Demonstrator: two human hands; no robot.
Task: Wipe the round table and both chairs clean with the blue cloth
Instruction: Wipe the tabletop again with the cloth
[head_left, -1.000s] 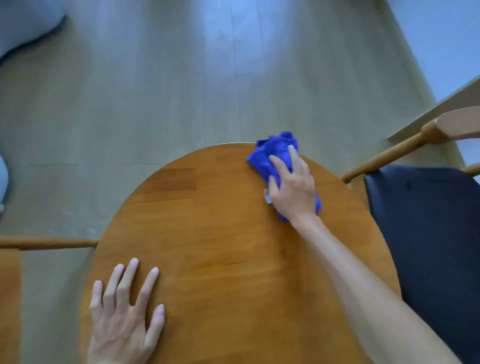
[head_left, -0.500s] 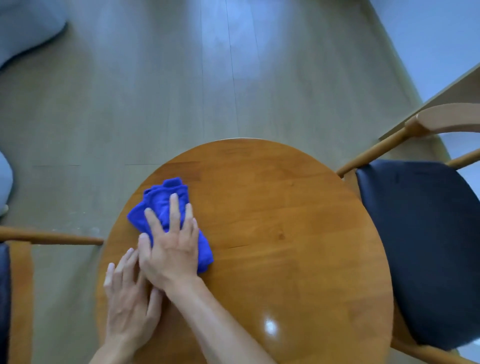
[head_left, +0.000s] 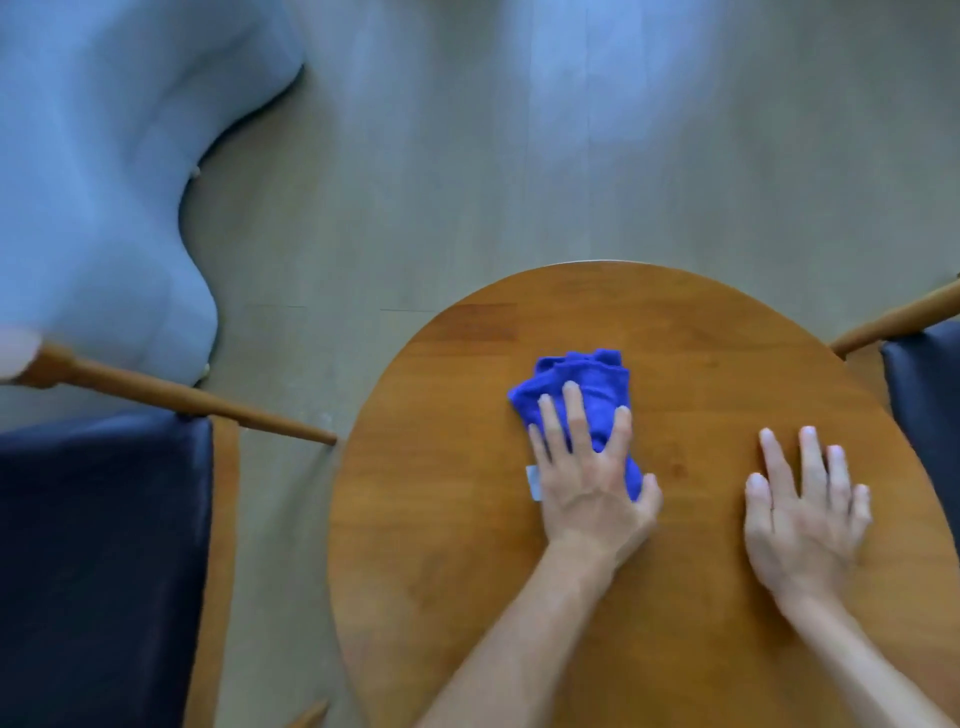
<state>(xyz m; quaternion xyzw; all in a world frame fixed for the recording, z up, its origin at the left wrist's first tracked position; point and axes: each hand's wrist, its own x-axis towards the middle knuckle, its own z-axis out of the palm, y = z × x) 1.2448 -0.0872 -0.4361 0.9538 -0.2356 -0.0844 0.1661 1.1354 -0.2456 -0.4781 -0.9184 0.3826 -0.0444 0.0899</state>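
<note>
right hand (head_left: 802, 525): palm down on the near right part of the desk (head_left: 467, 545), touching the wood and holding nothing
right fingers (head_left: 810, 462): released, straight and slightly spread, pointing to the far side
left hand (head_left: 589, 499): palm down on top of the blue cloth (head_left: 576, 384), left of the right hand and apart from it, forearm coming in from the near left
left fingers (head_left: 576, 415): released, not clenched, laid straight across the cloth and pressing it flat; thumb lies along the cloth's right edge on the wood
blue cloth: bunched and folded, lying on the desk about mid-top; its near half is under the left hand, its far half sticks out past the fingertips
tag (head_left: 533, 482): small white label showing at the cloth's near left edge, beside the left hand
desk: round, orange-brown wood, glossy
left chair (head_left: 93, 545): dark seat pad with a wooden frame, just left of the desk, one rail pointing at the desk rim
right chair (head_left: 930, 395): dark seat and a wooden rail at the right edge of the view, close against the desk, mostly cut off
floor (head_left: 415, 182): pale wood planks, blurred
far left: light blue upholstered piece (head_left: 93, 182) on the floor beyond the left chair; too blurred to tell what kind
</note>
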